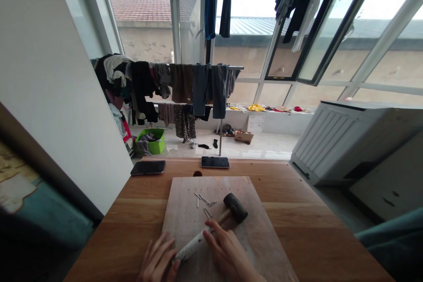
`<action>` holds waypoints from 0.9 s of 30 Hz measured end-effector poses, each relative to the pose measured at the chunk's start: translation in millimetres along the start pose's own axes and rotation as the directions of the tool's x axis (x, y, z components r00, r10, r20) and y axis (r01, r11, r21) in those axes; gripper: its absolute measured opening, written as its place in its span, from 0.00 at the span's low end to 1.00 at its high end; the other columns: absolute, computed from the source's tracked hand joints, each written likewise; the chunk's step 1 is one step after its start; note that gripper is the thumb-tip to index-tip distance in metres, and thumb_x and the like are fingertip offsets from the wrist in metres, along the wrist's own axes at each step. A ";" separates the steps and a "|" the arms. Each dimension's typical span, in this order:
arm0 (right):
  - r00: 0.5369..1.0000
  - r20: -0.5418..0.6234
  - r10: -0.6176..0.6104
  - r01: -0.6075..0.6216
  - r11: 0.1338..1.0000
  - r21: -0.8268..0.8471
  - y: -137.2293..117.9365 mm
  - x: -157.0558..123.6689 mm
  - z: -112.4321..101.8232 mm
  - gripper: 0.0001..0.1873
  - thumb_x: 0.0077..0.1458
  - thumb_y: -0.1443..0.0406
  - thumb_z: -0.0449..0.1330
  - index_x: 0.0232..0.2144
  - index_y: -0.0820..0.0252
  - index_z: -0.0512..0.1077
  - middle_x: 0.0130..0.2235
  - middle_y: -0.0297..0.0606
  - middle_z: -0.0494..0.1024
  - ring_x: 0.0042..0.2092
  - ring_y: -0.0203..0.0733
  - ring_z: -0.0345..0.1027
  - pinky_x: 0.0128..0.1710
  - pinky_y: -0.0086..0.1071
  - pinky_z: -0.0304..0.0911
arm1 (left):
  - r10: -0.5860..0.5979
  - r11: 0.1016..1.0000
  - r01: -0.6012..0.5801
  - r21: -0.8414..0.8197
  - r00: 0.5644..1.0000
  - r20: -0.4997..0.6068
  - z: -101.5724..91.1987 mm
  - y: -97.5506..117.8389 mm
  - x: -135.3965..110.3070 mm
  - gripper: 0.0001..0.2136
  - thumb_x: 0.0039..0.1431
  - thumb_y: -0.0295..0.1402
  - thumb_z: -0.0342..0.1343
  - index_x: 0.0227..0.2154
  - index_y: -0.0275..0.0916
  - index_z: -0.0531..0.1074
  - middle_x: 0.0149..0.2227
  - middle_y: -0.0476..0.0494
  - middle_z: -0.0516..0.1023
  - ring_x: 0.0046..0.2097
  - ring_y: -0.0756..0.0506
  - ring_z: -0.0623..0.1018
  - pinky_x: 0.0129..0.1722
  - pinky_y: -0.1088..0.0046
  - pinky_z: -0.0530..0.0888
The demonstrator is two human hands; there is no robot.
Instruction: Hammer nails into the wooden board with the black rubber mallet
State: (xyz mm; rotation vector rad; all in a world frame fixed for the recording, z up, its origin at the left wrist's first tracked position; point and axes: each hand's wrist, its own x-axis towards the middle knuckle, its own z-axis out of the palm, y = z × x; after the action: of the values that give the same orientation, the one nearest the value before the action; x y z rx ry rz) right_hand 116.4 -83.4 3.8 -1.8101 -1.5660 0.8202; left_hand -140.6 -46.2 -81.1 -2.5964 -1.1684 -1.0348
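A rubber mallet (228, 212) with a black head and a pale handle lies on a wooden board (261, 238) on the table. My right hand (228, 253) rests over the lower handle, fingers curled against it. My left hand (157, 260) touches the end of the handle from the left, fingers stretched. Several loose nails (205, 202) lie on the board just beyond the mallet, and the board shows rows of small holes.
Two dark phones (147, 167) (215, 161) lie at the table's far edge (280, 165). Beyond it stand a rack of hanging clothes (185, 83), a green basket (152, 141) and a white unit (346, 141) on the right. A wall (59, 110) is on the left.
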 end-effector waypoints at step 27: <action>0.915 -0.308 0.261 -0.249 0.965 0.080 70.7 -39.2 -52.8 0.20 0.55 0.49 0.49 0.43 0.52 0.68 0.38 0.41 0.80 0.41 0.52 0.76 0.44 0.40 0.68 | 0.288 0.900 -0.099 -0.425 0.867 0.407 82.1 94.8 160.6 0.21 0.66 0.30 0.45 0.61 0.39 0.62 0.65 0.39 0.63 0.67 0.42 0.61 0.65 0.58 0.63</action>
State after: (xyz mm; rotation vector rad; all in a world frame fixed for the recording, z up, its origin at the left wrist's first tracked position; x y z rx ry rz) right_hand 196.8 -133.3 -15.3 -2.0291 -1.1179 0.6286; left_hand 45.5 16.8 -27.0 -3.3338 -0.7865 -0.6755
